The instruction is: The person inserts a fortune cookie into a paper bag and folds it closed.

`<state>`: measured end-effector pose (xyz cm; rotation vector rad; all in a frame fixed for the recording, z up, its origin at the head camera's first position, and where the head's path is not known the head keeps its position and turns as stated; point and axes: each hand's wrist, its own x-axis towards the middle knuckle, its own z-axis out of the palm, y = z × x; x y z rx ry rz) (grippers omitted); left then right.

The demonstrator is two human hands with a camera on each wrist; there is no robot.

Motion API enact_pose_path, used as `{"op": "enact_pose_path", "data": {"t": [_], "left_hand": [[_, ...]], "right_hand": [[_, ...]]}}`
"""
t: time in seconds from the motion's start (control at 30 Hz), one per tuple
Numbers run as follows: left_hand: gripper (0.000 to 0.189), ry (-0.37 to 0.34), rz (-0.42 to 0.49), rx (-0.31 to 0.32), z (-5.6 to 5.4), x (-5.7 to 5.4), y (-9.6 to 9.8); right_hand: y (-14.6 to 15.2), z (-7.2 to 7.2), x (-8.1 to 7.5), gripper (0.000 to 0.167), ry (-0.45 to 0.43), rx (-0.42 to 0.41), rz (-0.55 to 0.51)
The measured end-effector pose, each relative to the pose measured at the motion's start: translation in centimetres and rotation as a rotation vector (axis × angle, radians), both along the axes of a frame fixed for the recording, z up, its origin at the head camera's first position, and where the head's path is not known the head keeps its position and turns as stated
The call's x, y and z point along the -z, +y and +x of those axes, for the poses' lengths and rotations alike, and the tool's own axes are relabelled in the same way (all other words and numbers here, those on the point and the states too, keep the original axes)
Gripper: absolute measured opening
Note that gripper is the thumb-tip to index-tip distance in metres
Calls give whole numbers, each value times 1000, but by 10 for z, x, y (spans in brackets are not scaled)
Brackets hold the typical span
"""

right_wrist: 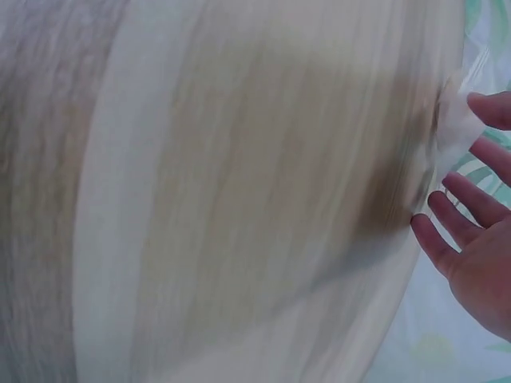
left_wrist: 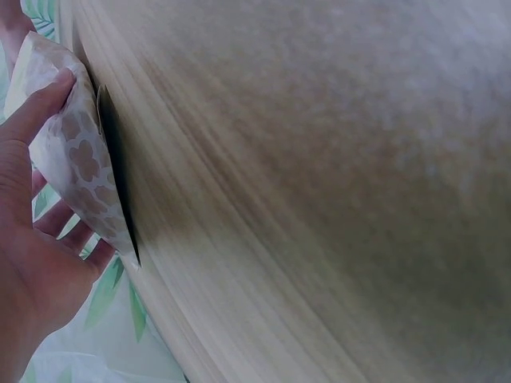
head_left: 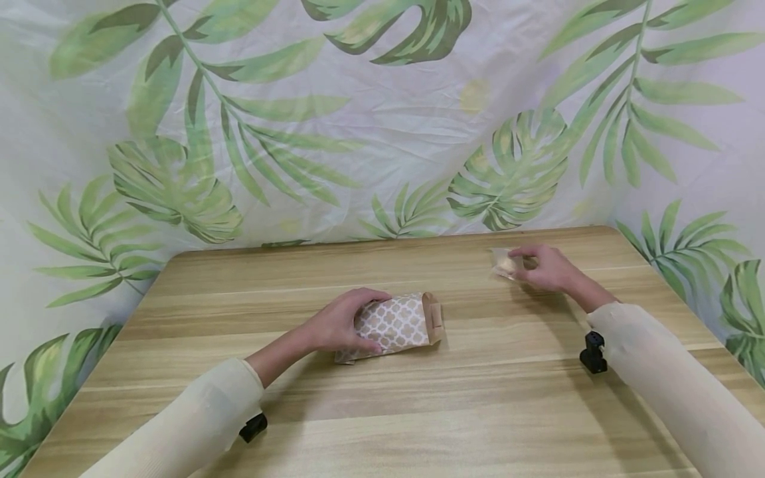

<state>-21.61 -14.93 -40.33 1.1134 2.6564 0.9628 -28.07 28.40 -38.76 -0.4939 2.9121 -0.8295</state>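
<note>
My left hand (head_left: 337, 323) grips a brown paper bag (head_left: 394, 323) with a white quatrefoil pattern, thumb on one side and fingers on the other. The bag lies on its side, its open mouth facing right. In the left wrist view the thumb presses on the patterned paper (left_wrist: 84, 152). Farther back on the right, my right hand (head_left: 546, 269) pinches a small clear packet (head_left: 505, 264) with something pale inside, at its right edge. The right wrist view shows the packet (right_wrist: 453, 120) only partly, near the thumb and index finger; the other fingers are spread.
Both hands are over a wood-grain table (head_left: 454, 411). Its back edge meets a hanging cloth (head_left: 394, 133) printed with green leaves. Black wrist devices (head_left: 594, 353) show below both pale sleeves (head_left: 663, 372).
</note>
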Motion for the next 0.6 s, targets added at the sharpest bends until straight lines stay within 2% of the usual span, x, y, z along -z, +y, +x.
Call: {"op": "enact_pose_path", "data": {"t": [0.17, 0.6], "left_hand": [[88, 5, -4, 0, 0, 0, 0], [88, 15, -9, -5, 0, 1, 1]], "right_hand": [[1, 0, 0, 49, -4, -6, -8], [-3, 2, 3, 62, 1, -15, -25]]}}
